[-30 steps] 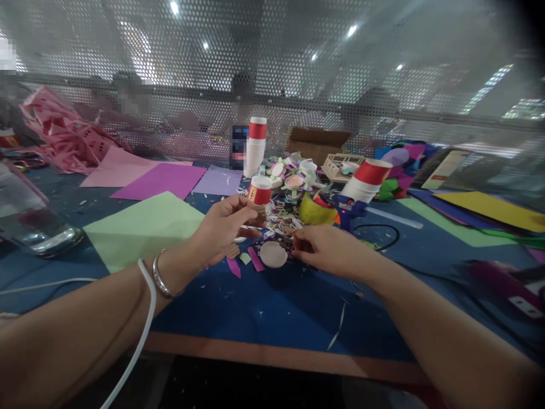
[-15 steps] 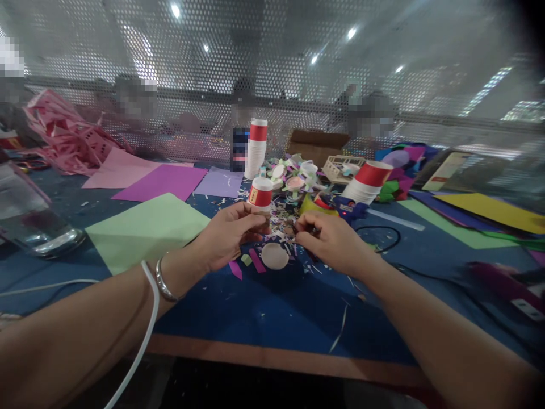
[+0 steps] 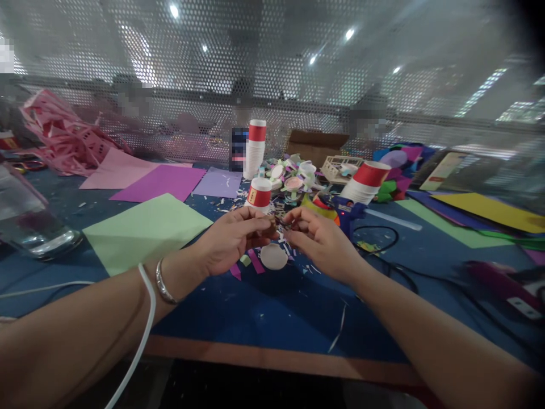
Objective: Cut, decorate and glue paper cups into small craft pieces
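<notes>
Pinching small brown piece [image 3: 272, 226] | left hand [image 3: 227, 241] | right hand [image 3: 319, 238] | fingers meeting

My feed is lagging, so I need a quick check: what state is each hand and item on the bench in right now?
left hand: pinching a small brown piece
right hand: fingertips meeting the left hand's
small red-and-white cup: upright
cup stack: upright
tipped cup stack: on its side
white disc: flat
green paper: flat
</notes>
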Demonstrator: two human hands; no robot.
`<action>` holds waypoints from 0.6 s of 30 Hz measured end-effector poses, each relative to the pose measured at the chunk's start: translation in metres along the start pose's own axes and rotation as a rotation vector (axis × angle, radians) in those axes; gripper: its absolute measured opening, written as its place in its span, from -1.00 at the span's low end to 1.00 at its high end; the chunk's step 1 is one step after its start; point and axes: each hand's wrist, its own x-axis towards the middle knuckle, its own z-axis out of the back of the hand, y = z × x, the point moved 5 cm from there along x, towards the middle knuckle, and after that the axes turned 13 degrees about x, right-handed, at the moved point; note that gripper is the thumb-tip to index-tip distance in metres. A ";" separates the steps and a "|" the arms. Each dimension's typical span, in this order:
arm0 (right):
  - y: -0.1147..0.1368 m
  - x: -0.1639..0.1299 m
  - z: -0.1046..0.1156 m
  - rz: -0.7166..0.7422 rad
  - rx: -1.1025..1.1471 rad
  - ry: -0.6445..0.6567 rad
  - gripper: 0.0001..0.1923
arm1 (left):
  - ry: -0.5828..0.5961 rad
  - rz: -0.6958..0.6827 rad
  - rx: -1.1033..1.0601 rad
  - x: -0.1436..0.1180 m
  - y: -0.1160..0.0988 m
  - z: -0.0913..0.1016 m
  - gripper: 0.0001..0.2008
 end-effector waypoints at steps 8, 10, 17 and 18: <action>0.005 -0.002 0.002 0.002 -0.042 -0.033 -0.61 | -0.007 0.005 0.051 0.000 0.001 0.000 -0.87; 0.005 -0.002 0.001 -0.004 -0.046 -0.024 -0.60 | -0.004 0.009 0.062 0.000 0.002 0.000 -0.87; 0.005 -0.001 0.000 0.010 -0.048 -0.008 -0.61 | 0.048 0.020 0.094 -0.001 0.005 -0.001 -0.86; 0.005 -0.002 -0.001 0.013 -0.043 -0.004 -0.61 | 0.054 0.018 0.100 -0.001 0.005 -0.001 -0.85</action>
